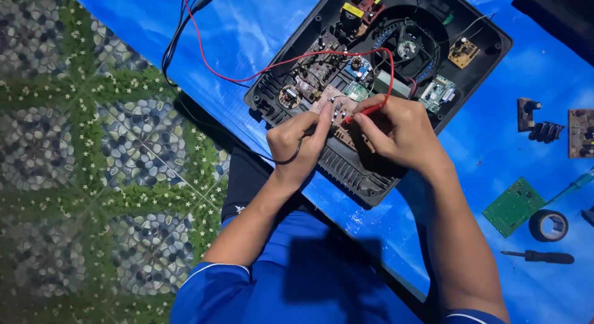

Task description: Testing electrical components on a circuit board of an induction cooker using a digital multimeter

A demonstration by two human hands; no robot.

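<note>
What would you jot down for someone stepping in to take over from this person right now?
Left hand: pinches the black probe, its tip on the brown circuit board.
Right hand: holds the red probe, tip on the same board.
The board sits in the opened black appliance case on the blue sheet.
Done: case open, both probes placed.
Left: cannot tell; no meter in view.
Loose at right: green board, tape roll, screwdriver.

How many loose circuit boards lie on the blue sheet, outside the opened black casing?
2: a green circuit board lies beside the roll of black tape, and a brown circuit board sits at the right edge, partly cut off. More may lie out of frame.
</note>
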